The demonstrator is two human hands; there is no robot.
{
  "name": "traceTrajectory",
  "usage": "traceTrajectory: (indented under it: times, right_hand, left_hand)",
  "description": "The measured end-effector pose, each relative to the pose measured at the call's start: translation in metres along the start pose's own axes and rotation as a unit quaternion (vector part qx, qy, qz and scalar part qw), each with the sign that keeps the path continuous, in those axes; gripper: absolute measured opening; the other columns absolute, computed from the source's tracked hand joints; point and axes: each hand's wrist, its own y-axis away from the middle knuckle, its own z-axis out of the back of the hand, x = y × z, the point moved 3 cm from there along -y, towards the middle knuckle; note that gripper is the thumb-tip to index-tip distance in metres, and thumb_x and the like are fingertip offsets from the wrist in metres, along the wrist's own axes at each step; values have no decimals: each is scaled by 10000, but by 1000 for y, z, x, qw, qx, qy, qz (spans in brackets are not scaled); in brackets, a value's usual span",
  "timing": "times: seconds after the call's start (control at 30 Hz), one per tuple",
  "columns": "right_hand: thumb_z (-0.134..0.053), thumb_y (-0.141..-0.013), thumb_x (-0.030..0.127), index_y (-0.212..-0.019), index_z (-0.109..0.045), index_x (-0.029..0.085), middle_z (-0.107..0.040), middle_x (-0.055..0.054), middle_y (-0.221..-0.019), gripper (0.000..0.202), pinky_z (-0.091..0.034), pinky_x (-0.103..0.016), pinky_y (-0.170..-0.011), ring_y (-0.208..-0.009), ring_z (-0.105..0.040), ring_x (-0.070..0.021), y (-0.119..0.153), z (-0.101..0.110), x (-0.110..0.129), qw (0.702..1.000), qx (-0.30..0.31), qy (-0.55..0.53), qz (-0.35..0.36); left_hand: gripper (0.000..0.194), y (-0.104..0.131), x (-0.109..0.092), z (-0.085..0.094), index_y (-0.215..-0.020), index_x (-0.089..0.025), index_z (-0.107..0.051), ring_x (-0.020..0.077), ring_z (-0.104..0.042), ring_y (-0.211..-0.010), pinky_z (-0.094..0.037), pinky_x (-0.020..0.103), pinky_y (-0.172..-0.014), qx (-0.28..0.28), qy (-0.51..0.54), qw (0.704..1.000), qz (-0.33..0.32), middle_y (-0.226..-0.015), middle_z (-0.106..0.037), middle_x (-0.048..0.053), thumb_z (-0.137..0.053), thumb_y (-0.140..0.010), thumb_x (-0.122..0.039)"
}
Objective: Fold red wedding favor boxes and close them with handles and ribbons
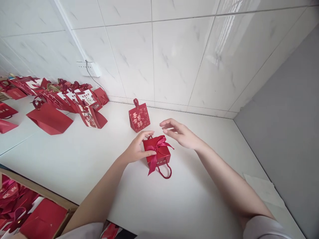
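the left hand [136,148] grips the red gift box [163,152] at its left side, thumb laid by the satin ribbon bow [159,142], fingers bent round the far corner. the right hand [182,134] holds nothing: its loosely curled fingers hang open in the air beyond the box's right side. the step in hand looks like steadying the box while its bow and handles are adjusted; the next move would call for a light touch, so the bow is not crushed. a twisted rope handle [164,177] droops from the near side. the box sits mid-tabletop [199,199], well in from the right edge. behind it, toward the wall edge, stands a triangular gift box [139,118], close enough to crowd the fingers. more red boxes [88,96] line the wall edge toward the far left corner; a cardboard carton [47,193] of red packaging adjoins the near left edge.
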Motion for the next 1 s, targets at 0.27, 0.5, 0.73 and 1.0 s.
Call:
traceTrajectory:
  times: [0.27, 0.5, 0.73, 1.0]
  right_hand:
    - [-588, -923, 363, -1099, -664, 264, -662, -20, -1237, 215, -466, -475, -1033, -1207, -601, -239, 16, -1, -9, 992, 124, 20, 16]
    - [-608, -919, 345, -1058, -637, 249, -608, -60, -1302, 171, -503, -412, -944, -1160, -579, -219, 14, -3, -19, 982, 188, 31, -7]
    - [-618, -918, 444, -839, -645, 208, -589, -76, -1297, 250, -508, -376, -880, -1113, -576, -222, 12, -9, -27, 975, 218, -34, -21]
    - [-708, -855, 449, -811, -727, 224, -478, -47, -1466, 229, -440, -420, -1056, -1315, -495, -259, 10, -9, -40, 968, 237, -78, -25]
  left_hand:
    - [190, 4, -8, 4, -871, -233, -610, 265, -512, -1282, -459, 458, -1069, 62, 5, 998, 7, -1357, -532, 66, -650, -873, -419]
    - [225, 4, -5, -1, -811, -192, -522, 254, -493, -1310, -432, 441, -1087, 74, 92, 993, -5, -1391, -523, 94, -670, -871, -351]
    - [348, 2, -3, -5, -684, -167, -542, 267, -519, -1288, -429, 431, -1083, 106, 126, 986, 30, -1471, -473, 72, -556, -942, -399]
    - [406, 1, -3, -1, -699, -170, -559, 269, -470, -1354, -451, 413, -1066, 106, 133, 985, 36, -1507, -455, 65, -437, -995, -421]
